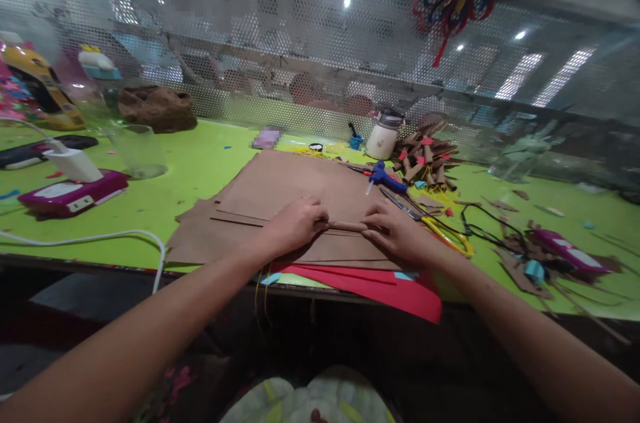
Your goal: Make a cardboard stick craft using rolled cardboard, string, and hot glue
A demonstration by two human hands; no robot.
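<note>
A thin roll of brown paper [346, 226] lies crosswise between my two hands, above a stack of brown paper sheets [295, 176]. My left hand [299, 226] is closed on the roll's left end, fingers curled over it. At the right end, my right hand [393, 228] pinches the roll between thumb and fingers. Red paper [415, 293] sticks out under the stack at the table's front edge. Close to my right hand are scissors with yellow handles [447, 236] and a blue glue gun [385, 177].
A pile of brown paper rolls [433, 156] stands at the back right near a white jar [384, 136]. Paper scraps and a purple power strip [570, 251] lie right. Another purple strip [75, 193], with a white plug, and a clear cup [143, 153] are left. Perforated mesh closes the back.
</note>
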